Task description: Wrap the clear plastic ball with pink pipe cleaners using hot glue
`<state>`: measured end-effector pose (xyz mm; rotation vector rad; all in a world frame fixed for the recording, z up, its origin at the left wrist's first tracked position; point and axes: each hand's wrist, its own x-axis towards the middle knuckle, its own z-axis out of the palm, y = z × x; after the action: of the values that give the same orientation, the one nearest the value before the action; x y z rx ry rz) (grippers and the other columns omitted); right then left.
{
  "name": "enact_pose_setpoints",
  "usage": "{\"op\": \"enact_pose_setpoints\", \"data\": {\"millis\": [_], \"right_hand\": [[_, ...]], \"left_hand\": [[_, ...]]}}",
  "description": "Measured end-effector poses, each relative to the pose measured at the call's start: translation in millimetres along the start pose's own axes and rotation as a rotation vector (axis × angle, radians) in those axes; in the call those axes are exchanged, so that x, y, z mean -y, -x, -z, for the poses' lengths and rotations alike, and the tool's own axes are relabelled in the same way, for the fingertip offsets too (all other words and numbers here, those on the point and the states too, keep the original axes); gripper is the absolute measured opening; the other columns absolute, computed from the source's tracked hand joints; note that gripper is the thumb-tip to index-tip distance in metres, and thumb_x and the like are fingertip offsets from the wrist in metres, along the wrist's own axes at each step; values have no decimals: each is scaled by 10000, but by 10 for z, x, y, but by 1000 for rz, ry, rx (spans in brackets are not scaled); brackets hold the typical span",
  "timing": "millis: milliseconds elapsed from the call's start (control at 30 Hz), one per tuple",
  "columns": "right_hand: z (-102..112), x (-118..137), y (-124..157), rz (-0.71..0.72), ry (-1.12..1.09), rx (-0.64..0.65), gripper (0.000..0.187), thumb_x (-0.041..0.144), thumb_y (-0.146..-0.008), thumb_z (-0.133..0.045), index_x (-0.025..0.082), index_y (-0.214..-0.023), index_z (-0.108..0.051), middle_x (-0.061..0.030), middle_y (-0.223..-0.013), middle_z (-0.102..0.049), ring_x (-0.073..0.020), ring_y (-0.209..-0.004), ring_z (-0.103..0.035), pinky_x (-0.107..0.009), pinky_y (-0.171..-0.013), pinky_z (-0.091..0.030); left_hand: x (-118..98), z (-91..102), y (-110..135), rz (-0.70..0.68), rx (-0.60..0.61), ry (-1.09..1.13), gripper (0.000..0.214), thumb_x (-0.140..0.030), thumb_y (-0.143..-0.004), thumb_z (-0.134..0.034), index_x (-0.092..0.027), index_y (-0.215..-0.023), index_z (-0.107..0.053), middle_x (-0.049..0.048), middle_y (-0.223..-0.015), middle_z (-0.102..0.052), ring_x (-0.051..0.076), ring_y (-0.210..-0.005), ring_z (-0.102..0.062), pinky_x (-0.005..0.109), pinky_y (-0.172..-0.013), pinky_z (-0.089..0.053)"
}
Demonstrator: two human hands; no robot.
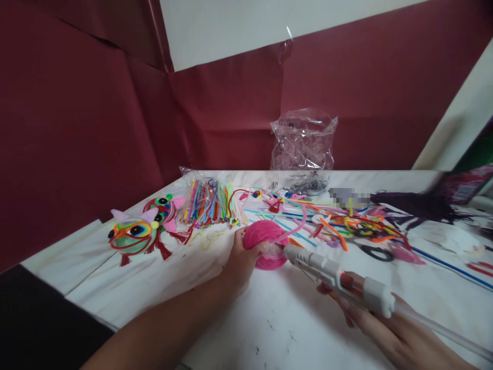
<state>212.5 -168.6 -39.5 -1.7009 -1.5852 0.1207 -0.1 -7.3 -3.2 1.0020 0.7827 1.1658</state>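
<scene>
My left hand (239, 263) is closed around the lower left side of a round ball (265, 233) wound in bright pink strands. A pale, unwrapped patch shows near my thumb. From the ball a loose pink pipe cleaner (301, 222) curves up to the right. In my right hand (375, 324) is a white hot glue gun (321, 267), its nozzle at the pale patch; I cannot tell whether it touches. A small orange-red light glows on the gun, and a clear glue stick (435, 324) sticks out of its back end.
Two colourful animal-face ornaments with red tassels (134, 234) stand at the left. Behind them lies a bag of pipe cleaners (210, 203). Loose pipe cleaners (342, 226) and a black ring-shaped item (377, 253) lie to the right. A clear plastic bag (304, 141) stands at the back.
</scene>
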Motion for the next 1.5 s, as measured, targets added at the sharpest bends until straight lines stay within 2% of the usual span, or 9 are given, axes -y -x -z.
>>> {"op": "enact_pose_setpoints", "data": {"millis": [133,267,367,500,933,1100,1267,1367,1500], "right_hand": [[15,61,-32,2,10,-28,553,676,-857,-462,265,-1141,-700,-100,-1092,-755,-349,-1022,-701,-520,-940,-519],[37,93,-50,18,-28,0,565,686,-836,-495,259,-1143,-702,-109,-1049,-770,-331,-970,-723,-418,-844,-596],[30,31,-18,18,-64,19,522,653,-838,-532,264,-1141,-704,-90,-1085,-764,-314,-997,-717,-378,-863,-592],[19,31,12,-22,-92,-18,550,657,-847,-510,258,-1184,-683,-88,-1096,-762,-320,-1008,-714,-383,-852,-599],[60,241,-68,-47,-21,-43,543,662,-801,-545,240,-1095,-721,-114,-1029,-774,-353,-944,-729,-406,-794,-617],[104,343,-118,-31,-38,30,416,598,-847,-531,278,-1020,-733,-74,-969,-783,-324,-928,-734,-373,-792,-621],[80,302,-101,-20,-45,-23,522,667,-806,-538,253,-1061,-728,-97,-1024,-775,-345,-941,-728,-395,-776,-624],[51,269,-87,-24,-23,-28,480,615,-827,-560,265,-1119,-707,-84,-1056,-768,-329,-976,-720,-401,-829,-607],[59,295,-108,-23,-68,-62,566,719,-784,-516,252,-1015,-739,-94,-965,-787,-336,-871,-746,-401,-748,-632]], "left_hand": [[12,12,-7,-5,-2,-18,618,-255,-552,-803,-205,-1103,-529,40,-924,-685,211,-845,-643,332,-783,-495],[11,18,-17,-11,7,11,634,-280,-556,-813,-204,-1113,-519,50,-957,-684,221,-882,-644,339,-805,-493],[-9,11,-19,-8,3,32,611,-284,-555,-817,-199,-1085,-526,57,-961,-684,224,-884,-646,342,-812,-494],[-20,12,-22,-4,1,30,608,-285,-551,-826,-200,-1079,-537,59,-962,-689,229,-887,-650,348,-814,-492],[-18,11,-22,-4,11,8,598,-285,-566,-817,-191,-1085,-536,65,-952,-687,237,-892,-650,365,-833,-487],[-19,14,-20,-5,16,9,593,-283,-571,-817,-196,-1086,-536,59,-947,-688,230,-889,-647,356,-826,-488],[-17,15,-16,-5,29,20,566,-273,-573,-817,-206,-1065,-543,47,-937,-688,215,-861,-650,337,-804,-494],[-9,17,-20,2,31,16,582,-264,-574,-814,-207,-1080,-532,45,-925,-687,216,-854,-649,343,-807,-493],[3,19,-24,-3,30,3,575,-257,-577,-805,-208,-1083,-537,44,-917,-686,226,-866,-653,346,-806,-492]]}}
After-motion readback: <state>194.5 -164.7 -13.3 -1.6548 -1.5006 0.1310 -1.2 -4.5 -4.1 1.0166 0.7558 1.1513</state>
